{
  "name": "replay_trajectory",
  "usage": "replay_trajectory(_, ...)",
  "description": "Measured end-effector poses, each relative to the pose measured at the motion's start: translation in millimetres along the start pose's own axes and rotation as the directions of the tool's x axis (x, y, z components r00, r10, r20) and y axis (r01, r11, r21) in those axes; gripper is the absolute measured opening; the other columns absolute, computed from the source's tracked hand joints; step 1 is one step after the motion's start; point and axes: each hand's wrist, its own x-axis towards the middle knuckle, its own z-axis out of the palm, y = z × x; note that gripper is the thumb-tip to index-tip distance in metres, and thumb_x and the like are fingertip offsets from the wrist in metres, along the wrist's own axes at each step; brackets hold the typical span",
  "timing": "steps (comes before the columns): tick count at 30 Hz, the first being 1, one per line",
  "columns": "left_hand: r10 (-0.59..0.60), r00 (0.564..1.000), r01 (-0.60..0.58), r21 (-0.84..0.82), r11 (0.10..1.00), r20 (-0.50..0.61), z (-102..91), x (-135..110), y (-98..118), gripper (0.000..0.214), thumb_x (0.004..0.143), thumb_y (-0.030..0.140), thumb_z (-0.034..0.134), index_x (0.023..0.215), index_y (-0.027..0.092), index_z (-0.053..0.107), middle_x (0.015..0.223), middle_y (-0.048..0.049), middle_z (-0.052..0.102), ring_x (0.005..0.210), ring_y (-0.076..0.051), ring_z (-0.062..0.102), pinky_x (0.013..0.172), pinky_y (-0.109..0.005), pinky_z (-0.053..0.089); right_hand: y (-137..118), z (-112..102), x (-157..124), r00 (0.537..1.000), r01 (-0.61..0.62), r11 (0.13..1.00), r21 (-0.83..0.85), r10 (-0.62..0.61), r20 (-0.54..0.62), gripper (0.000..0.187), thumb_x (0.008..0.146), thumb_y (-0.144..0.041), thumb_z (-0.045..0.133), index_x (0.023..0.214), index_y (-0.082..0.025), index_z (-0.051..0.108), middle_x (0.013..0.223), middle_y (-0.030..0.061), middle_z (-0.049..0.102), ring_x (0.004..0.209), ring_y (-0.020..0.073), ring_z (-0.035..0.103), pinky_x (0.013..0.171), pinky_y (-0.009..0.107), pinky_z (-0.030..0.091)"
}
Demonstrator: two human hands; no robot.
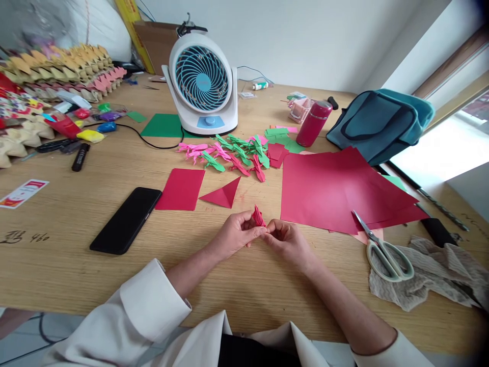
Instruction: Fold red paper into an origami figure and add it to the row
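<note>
- Pale wooden worktop point(76, 275) runs to a white wall, with a window strip at the right edge.
- Both hands meet near the front edge, sleeves of a white jacket below them.
- Left hand point(235, 235) has its fingers curled and its thumb and fingertips pinching a small red fold point(259, 216), whose pointed tip stands up above the fingers.
- Right hand point(286, 239) is curled too, its fingertips pressed together on the lower end of the same fold, so the piece is held just above the wood between the two hands.
- The fold is already narrow and many-layered; its exact shape is too small to tell, so it is probably late in its folding rather than finished.
- Done, by the look of it: a heap of folded pieces point(229, 153) in pink, green and red lies further back.
- Left unfolded or barely begun: a red triangle point(223, 194), a red rectangle point(181, 189) and large red sheets point(336, 188) to the right.
- Scissors point(382, 250) lie on the sheets' corner beside a crumpled cloth point(439, 275).
- A black phone point(126, 219) lies left of the hands; a desk fan point(202, 84), a red bottle point(313, 123) and a teal bag point(378, 122) stand at the back.
</note>
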Motion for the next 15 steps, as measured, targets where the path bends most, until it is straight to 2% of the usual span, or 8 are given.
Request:
replay_trajectory(5,-0.014,0.995,0.012,-0.021,1.000,-0.101,-1.4,1,3,0.030,0.079,0.042,0.072,0.080,0.013,0.061,0.065,0.0040,0.055,0.046,-0.004,0.043,0.039,-0.017,0.036,-8,-6,-1,0.990,-0.021,0.996,0.088,0.008,0.138,0.032,0.083,-0.049,0.070,0.085,-0.018,0.064,0.076,-0.0004,0.061,0.067,0.0120,0.050,0.062,0.025,0.038)
replay_trajectory(8,-0.030,0.988,0.023,-0.050,0.999,-0.154,-2.9,2,5,0.031,0.077,0.041,0.073,0.079,0.013,0.060,0.064,0.0045,0.053,0.045,-0.004,0.042,0.039,-0.017,0.036,-15,-9,-1,0.992,-0.016,1.000,0.017,0.014,0.126,0.038,0.088,-0.053,0.060,0.078,-0.017,0.063,0.067,-0.0024,0.053,0.062,0.0108,0.044,0.060,0.025,0.034)
replay_trajectory(15,-0.016,0.996,0.020,0.043,0.999,-0.086,0.5,1,0,0.027,0.080,0.039,0.071,0.077,0.015,0.059,0.061,0.0057,0.051,0.048,-0.005,0.042,0.040,-0.017,0.033,-12,-3,1,0.993,-0.046,0.998,0.052,0.040,0.108,0.039,0.080,-0.057,0.068,0.081,-0.018,0.063,0.069,-0.0020,0.055,0.061,0.0112,0.043,0.058,0.025,0.033)
